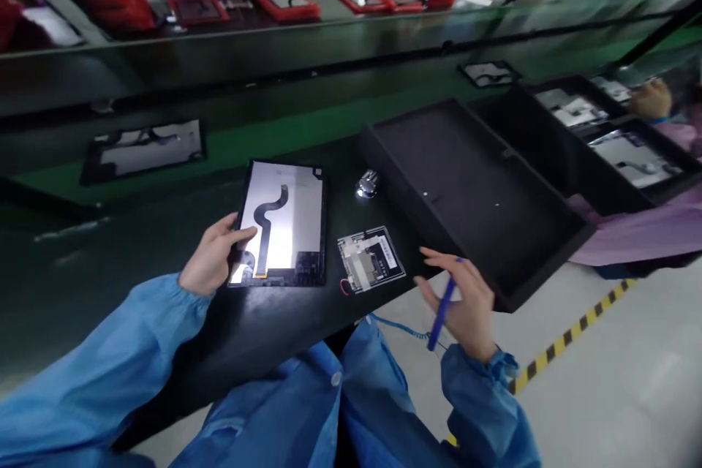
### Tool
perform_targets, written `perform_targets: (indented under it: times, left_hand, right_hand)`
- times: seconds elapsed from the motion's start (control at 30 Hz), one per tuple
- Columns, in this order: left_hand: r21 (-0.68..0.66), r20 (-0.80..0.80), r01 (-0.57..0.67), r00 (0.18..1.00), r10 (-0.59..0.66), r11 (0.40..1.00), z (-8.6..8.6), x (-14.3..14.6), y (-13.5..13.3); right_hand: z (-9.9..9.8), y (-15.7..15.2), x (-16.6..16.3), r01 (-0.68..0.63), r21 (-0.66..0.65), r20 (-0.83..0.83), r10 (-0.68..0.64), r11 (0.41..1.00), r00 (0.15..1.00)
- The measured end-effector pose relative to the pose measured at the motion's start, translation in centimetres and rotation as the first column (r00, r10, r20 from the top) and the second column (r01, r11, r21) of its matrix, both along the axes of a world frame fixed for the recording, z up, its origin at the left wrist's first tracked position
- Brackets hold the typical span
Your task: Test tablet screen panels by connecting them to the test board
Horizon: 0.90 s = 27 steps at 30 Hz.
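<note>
A tablet back panel with a black ribbon cable lies face down on the dark bench. My left hand grips its left edge, thumb on top. My right hand hovers near the bench's front edge with a thin blue tool held between its fingers. A small circuit board module with tape and a red wire lies between my hands. A small shiny metal piece sits behind it.
An empty black tray stands at the right, with more trays holding panels behind it. A green conveyor belt carries further panels. People in pink coats work across the line. A person's pink sleeve shows at right.
</note>
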<state>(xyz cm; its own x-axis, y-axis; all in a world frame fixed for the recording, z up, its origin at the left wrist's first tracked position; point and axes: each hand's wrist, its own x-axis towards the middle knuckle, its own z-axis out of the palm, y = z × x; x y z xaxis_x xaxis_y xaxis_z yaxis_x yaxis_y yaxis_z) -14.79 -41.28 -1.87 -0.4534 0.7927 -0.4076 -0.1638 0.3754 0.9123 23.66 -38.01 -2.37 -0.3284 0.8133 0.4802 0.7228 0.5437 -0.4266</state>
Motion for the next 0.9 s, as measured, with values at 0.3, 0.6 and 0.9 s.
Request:
perform_targets:
  times: [0.3,0.6,0.9]
  left_hand:
    - [0.008,-0.080,0.091,0.993,-0.090,0.996,-3.2,-0.1,-3.4]
    - [-0.111,-0.930,0.304,0.303,-0.206,0.946,-3.6,-2.5,-4.3]
    - [-0.181,-0.900,0.604,0.217,-0.378,0.777,-5.9,-2.2,-3.2]
  right_hand:
    - [-5.2,0.0,-5.9,-0.136,-0.264,0.146,0.179,0.955,0.973]
    - [-0.9,-1.8,-10.6,-0.048,-0.356,-0.263,-0.051,0.933,0.963]
    - [-2.1,-2.5,-19.3,-0.425,-0.648,-0.403,0.188,0.632,0.896]
